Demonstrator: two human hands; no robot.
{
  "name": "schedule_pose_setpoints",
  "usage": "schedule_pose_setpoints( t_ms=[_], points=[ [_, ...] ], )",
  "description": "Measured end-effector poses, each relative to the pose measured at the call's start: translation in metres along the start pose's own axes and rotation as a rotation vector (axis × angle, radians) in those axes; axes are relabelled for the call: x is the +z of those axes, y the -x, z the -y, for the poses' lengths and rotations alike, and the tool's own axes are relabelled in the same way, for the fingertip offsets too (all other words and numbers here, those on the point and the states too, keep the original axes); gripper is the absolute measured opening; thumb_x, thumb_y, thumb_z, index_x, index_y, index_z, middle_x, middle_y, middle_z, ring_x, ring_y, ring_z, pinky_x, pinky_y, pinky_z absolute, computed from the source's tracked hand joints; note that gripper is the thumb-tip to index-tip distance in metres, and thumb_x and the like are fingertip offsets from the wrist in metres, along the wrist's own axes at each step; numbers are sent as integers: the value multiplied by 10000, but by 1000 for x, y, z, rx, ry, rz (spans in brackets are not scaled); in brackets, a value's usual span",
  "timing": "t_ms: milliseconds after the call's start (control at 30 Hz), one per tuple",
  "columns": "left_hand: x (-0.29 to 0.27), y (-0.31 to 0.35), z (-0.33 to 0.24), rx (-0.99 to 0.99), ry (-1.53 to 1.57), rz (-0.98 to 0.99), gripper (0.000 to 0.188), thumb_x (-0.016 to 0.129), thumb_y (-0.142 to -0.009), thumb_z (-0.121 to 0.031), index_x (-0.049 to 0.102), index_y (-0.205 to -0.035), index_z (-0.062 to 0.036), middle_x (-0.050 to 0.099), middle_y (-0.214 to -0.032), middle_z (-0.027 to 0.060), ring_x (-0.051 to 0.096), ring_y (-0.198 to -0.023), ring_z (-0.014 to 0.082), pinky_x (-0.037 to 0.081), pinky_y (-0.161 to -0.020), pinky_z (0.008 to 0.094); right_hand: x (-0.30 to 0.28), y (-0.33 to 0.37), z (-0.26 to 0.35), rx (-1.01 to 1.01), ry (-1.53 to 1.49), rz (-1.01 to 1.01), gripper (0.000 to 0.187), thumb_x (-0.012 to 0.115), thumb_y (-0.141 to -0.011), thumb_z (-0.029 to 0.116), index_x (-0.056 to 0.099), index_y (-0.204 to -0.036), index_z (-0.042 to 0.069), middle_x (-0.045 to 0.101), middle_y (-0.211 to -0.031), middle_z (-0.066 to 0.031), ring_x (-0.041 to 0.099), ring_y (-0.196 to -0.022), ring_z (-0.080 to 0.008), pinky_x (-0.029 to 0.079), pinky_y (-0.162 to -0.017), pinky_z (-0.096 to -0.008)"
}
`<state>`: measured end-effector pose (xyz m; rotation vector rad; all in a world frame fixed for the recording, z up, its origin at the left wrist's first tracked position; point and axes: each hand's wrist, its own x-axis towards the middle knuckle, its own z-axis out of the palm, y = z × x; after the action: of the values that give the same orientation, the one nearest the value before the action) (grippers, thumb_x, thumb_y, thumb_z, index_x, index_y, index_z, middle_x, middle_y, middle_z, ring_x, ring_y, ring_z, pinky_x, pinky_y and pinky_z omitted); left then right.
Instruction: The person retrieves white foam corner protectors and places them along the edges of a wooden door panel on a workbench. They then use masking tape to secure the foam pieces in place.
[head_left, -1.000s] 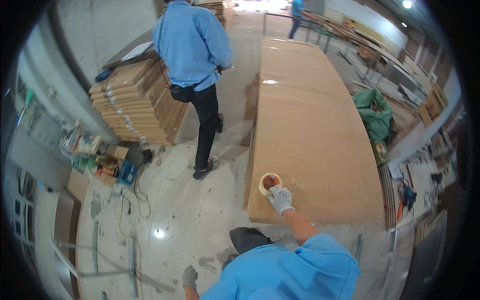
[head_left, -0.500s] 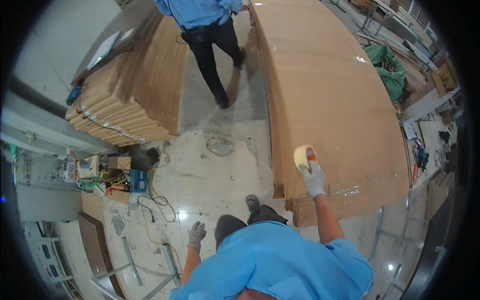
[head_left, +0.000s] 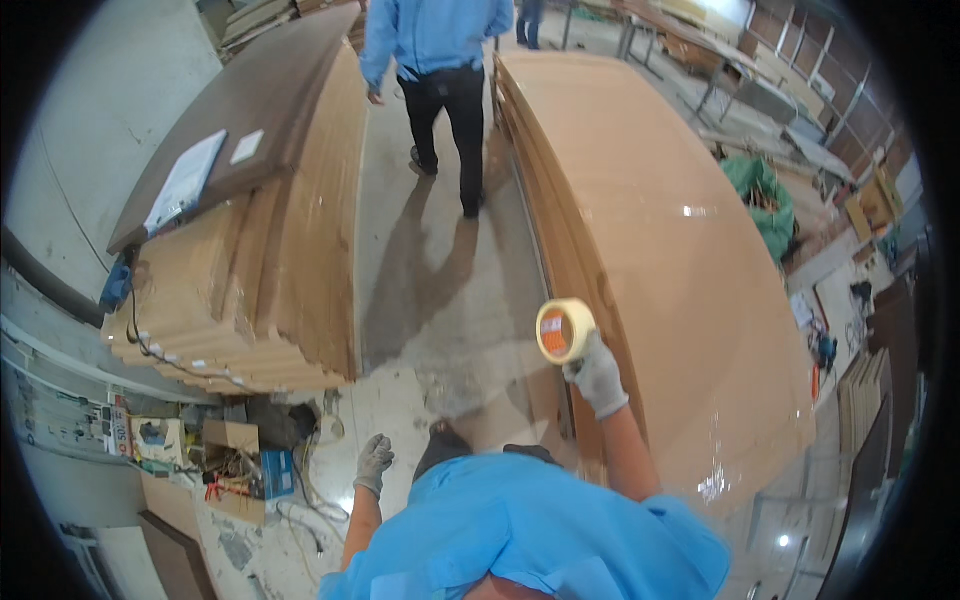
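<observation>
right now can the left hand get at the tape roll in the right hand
Probably yes: the left hand looks empty, and nothing visible blocks the gap to the yellowish tape roll.

Roll of tape (head_left: 575, 322): orange and white label (head_left: 551, 334) seen inside the core; print present, wording not legible. Dark board (head_left: 265, 95) on the left-hand stack: white sheet (head_left: 187, 180) and smaller white card (head_left: 247, 147) lying on top; any writing too small to read. Stack (head_left: 190, 290): small white tags (head_left: 200, 363) along its near lower edge; contents unreadable. No other lettering confirmed.
</observation>
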<state>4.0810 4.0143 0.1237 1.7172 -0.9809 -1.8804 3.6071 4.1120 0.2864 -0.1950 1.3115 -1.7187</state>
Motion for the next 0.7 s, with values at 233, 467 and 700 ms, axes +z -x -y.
schedule_pose_setpoints(
  t_ms=[233,467,700],
  points=[
    [78,-179,-193,217,-209,445,580,675,-951,-290,482,-1425,-19,623,-1289,86,621,-1048,185,492,-920,338,67,-93,7,-73,50,-62,531,520,-997,552,617,-1179,63,667,-940,-46,634,-766,-142,487,-682,-283],
    [159,-368,-325,127,-481,348,495,633,-963,-206,498,-1406,-31,638,-1276,105,643,-1084,201,511,-906,316,84,-292,32,30,84,-206,395,587,-999,415,586,-1208,79,672,-956,-71,663,-774,-159,513,-603,-281],
    [126,-473,-370,-313,-490,22,416,579,-967,-398,628,-1173,-40,671,-1180,145,652,-1093,247,517,-934,355,179,-530,129,102,225,-87,360,614,-987,405,605,-1163,91,679,-942,-67,667,-735,-151,527,-625,-270]
  ],
)
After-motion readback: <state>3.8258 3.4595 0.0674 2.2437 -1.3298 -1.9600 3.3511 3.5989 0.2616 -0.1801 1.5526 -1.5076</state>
